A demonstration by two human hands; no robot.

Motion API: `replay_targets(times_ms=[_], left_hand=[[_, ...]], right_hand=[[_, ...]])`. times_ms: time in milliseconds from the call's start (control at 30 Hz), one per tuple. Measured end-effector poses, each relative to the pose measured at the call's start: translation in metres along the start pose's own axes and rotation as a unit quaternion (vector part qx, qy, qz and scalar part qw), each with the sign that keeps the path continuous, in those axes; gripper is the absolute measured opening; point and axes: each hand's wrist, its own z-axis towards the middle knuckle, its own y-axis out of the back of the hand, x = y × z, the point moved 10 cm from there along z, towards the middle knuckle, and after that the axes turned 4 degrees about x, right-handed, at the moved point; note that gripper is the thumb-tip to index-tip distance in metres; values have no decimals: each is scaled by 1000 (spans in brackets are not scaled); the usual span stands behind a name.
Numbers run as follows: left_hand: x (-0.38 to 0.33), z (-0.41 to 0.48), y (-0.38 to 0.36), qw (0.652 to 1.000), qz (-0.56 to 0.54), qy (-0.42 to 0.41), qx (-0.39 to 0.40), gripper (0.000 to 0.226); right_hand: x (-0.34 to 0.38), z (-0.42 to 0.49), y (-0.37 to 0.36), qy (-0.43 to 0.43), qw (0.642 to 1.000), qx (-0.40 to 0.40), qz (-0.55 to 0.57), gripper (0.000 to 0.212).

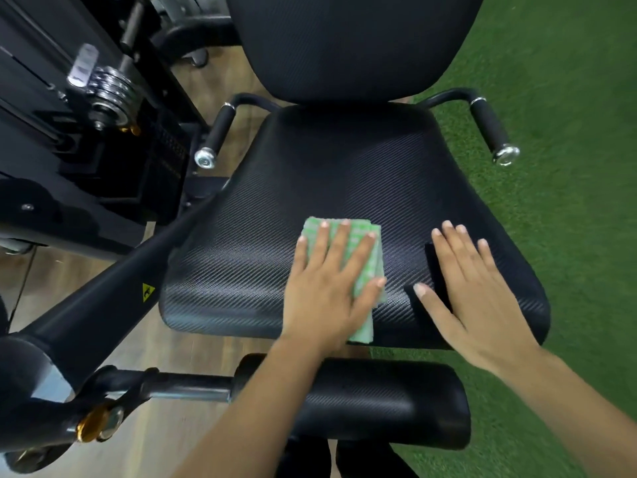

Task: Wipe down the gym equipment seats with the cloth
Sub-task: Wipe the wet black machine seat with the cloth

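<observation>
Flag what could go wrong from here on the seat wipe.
1. The left hand presses the cloth with flat fingers and no grip. The cloth's near end reaches the front edge of the seat, so it could slide off.
2. The right hand lies bare on the seat and may smear whatever gets wiped.
3. The cloth sits near the front, so the rear strip under the backrest might get skipped.

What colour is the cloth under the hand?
The cloth is green and white checked, best in head view.
</observation>
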Motion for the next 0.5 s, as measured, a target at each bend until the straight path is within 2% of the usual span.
replay_targets(times_ms=[100, 233, 333, 400, 500], left_hand=[[29, -14, 4, 999, 10, -24, -18, 60], [102, -1, 17, 993, -2, 116, 5, 66], [103, 34, 5, 978, 1, 198, 61, 80], [65, 57, -3, 983, 9, 163, 87, 84], [-1, 61, -14, 994, 10, 16, 104, 77]], right_hand=[[-8, 15, 2, -27, 999, -27, 8, 73], [-13, 32, 1, -53, 998, -29, 8, 73], [-18, 36, -2, -71, 997, -26, 5, 73], [-20, 35, -3, -79, 996, -27, -2, 72], [-26, 36, -2, -94, 995, -31, -7, 71]])
